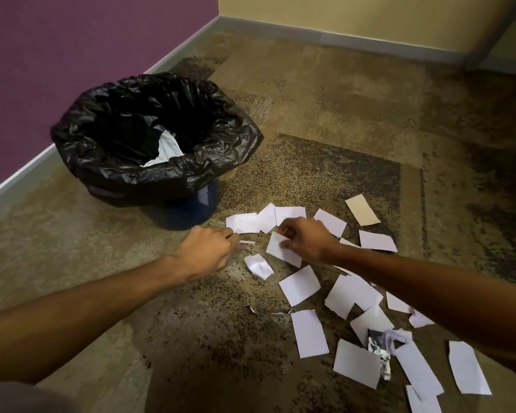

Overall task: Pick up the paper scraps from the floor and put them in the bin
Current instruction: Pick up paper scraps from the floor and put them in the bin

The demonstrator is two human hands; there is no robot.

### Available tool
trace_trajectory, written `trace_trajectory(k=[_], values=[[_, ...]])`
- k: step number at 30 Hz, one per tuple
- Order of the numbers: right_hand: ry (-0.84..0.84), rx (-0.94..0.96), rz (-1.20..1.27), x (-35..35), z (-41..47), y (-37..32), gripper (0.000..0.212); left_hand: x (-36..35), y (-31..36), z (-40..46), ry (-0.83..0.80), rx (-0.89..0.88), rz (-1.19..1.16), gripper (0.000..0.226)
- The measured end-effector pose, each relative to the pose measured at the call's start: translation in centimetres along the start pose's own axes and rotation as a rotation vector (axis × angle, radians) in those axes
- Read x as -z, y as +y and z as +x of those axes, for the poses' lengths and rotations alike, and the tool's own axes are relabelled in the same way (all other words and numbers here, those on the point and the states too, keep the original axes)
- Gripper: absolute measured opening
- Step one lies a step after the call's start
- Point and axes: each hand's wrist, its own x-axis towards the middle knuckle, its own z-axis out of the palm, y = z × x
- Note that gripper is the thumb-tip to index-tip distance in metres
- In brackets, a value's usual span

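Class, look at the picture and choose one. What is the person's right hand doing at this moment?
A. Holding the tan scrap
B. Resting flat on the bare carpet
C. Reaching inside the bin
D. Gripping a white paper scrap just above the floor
D: the right hand is closed on a white paper scrap, beside the other scraps and short of the bin.

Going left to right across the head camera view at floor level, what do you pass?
Purple wall → bin with black liner → left hand → crumpled scrap → right hand holding a white scrap → tan scrap → white scrap by the right edge.
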Motion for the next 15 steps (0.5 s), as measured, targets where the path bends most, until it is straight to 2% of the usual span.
trace_trajectory(k=[2, 6, 11, 15], values=[[0.057, 0.026, 0.041, 1.2, 0.0, -0.4, 0.029, 0.8, 0.2, -0.1, 0.061, 0.010, 0.004, 0.033], [0.185, 0.060, 0.083, 4.1, -0.1, -1.5, 0.014, 3.6, 0.5, 0.0, 0.230, 0.044, -0.095, 0.010], [0.402, 0.083, 0.139, 9.0, -0.7, -4.0, 0.014, 9.6, -0.4, 0.2, 0.515, 0.094, -0.109, 0.033], [0.514, 0.151, 0.174, 12.3, -1.3, -6.6, 0.016, 14.5, -1.9, -0.4, 0.671, 0.188, -0.091, 0.028]])
